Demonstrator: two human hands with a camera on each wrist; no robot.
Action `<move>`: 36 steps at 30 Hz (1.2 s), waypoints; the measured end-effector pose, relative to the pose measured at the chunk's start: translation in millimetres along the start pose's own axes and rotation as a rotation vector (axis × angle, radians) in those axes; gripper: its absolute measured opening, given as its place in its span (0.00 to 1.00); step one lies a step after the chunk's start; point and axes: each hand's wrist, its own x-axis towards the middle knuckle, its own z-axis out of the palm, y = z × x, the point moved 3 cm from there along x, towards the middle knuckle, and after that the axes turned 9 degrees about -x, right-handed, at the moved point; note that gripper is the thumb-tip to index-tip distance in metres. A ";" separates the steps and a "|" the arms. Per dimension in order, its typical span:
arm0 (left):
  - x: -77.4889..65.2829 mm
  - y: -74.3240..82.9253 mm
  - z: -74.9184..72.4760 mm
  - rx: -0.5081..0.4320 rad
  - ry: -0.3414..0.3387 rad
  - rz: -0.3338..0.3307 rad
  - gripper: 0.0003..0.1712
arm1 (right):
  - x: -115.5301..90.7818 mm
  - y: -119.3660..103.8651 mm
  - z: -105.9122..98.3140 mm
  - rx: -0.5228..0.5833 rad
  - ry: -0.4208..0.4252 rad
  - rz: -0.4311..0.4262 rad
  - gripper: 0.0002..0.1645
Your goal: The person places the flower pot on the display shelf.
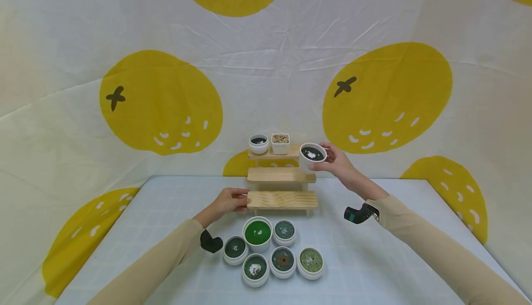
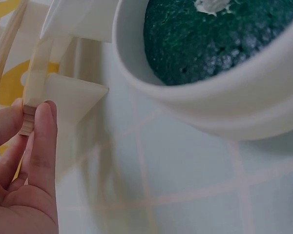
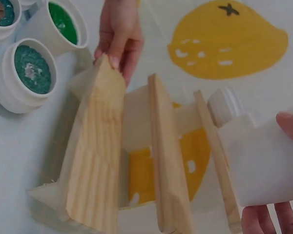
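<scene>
A wooden three-tier display stand [image 1: 282, 200] with white supports stands at the back of the table. My left hand [image 1: 227, 202] pinches the left end of its lowest board [image 2: 37, 78] between thumb and fingers. My right hand [image 1: 338, 166] grips a white pot [image 1: 306, 162] with dark filling and a white patch on top, at the right of the top board. In the right wrist view, this pot [image 3: 261, 158] is beside the top board; whether it touches cannot be told. On that board are a small round white pot [image 1: 258, 145] and a square pot [image 1: 280, 147] with grainy tan filling.
In front of the stand several white pots are grouped on the table, among them a larger one with bright green filling [image 1: 257, 233], one with brown in its middle [image 1: 283, 261] and a speckled green one [image 1: 311, 263]. A fruit-printed cloth [image 1: 266, 88] hangs behind.
</scene>
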 end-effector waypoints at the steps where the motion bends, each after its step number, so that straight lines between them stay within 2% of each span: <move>1: -0.1 0.1 0.0 0.000 0.002 -0.002 0.26 | 2.3 -1.4 -0.2 0.003 0.008 0.005 0.44; 8: -2.8 2.2 1.7 -0.005 0.011 0.001 0.26 | 17.9 -2.8 -0.8 0.035 0.045 0.042 0.46; 18: -5.1 3.3 3.8 0.003 0.023 -0.006 0.25 | 37.6 -11.7 -2.5 0.014 0.106 0.020 0.43; 25: -4.6 -0.6 2.0 -0.040 -0.009 0.055 0.25 | 49.7 -10.3 -0.2 -0.034 0.121 0.038 0.44; 31: -4.7 -0.4 1.2 -0.024 -0.014 0.054 0.25 | 54.9 -5.5 1.0 -0.104 0.135 0.025 0.47; 36: -6.0 0.4 2.2 -0.043 -0.015 0.051 0.25 | 57.4 -2.4 2.0 -0.104 0.141 0.021 0.46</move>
